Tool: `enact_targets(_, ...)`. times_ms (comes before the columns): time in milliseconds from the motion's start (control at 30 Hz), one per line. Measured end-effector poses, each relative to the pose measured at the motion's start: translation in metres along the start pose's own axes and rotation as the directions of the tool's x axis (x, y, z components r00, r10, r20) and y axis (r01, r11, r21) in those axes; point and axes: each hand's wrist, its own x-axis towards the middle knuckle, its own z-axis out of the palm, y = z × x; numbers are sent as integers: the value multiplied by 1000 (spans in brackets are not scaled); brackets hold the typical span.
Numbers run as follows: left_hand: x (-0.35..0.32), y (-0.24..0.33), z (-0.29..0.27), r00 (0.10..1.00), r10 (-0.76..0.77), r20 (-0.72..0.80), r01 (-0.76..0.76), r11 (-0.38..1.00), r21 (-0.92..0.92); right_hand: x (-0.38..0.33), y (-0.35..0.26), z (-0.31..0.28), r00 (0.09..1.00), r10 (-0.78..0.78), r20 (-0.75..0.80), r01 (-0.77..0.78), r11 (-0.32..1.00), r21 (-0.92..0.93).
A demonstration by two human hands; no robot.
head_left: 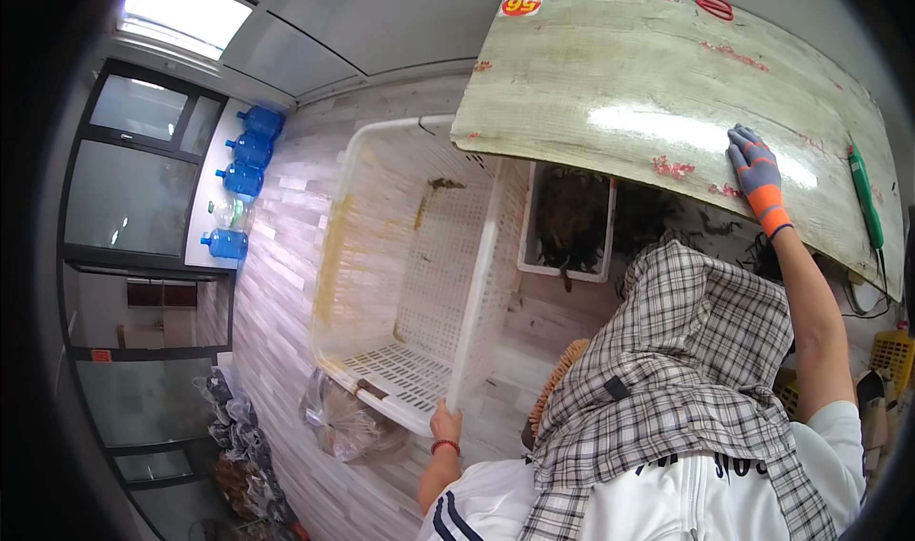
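White crate (381, 255) | co-worker's bare hand (444, 425) grips rim | own hands unseen, cannot tell

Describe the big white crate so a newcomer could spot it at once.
Start at the pale green, stained tabletop filling the upper right; just left of it is the large white slotted crate. Another person's bare hand with a red wristband grips its rim. Unlike the smaller white crate beside it, packed with dark material, this one is nearly empty and streaked yellow.
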Motion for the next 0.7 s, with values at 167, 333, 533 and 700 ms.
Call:
enact_targets(167, -10, -8, 11, 994, -71, 85, 65, 995, 71, -2, 2, 2, 999, -7, -37, 8, 999, 31)
enact_targets(333, -20, 10, 11, 995, -68, 72, 62, 995, 75, 0, 10, 3, 999, -11, -40, 12, 1000, 17)
enact_targets(533, -43, 38, 11, 992, -86, 94, 83, 996, 32, -14, 10, -6, 999, -19, -26, 19, 1000, 11)
enact_targets(700, -38, 44, 6, 986, -143, 84, 143, 990, 4, -34, 27, -12, 998, -4, -64, 8, 998, 66)
